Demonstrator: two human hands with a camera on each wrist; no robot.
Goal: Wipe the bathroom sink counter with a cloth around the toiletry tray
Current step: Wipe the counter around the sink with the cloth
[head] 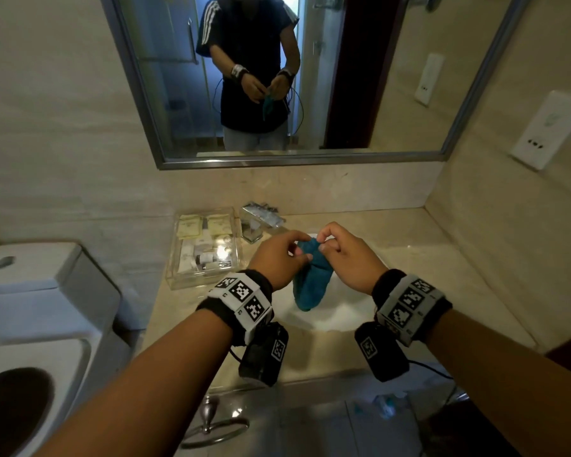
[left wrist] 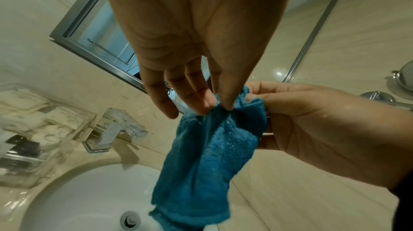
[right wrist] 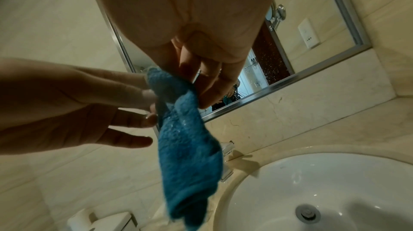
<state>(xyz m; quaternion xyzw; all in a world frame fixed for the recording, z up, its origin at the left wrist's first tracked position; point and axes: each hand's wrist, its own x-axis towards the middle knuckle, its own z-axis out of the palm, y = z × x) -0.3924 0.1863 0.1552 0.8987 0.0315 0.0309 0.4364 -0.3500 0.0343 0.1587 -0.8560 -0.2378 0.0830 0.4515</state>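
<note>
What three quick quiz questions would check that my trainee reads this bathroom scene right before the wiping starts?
1. True or false: the teal cloth already lies flat on the counter.
2. Which hands pinch the cloth's top edge? A) the left hand only B) the right hand only C) both
3. Fill in: seen from the head camera, the clear toiletry tray sits to the ___ of the sink basin.

Key:
1. False; it hangs in the air over the basin.
2. C
3. left
</note>
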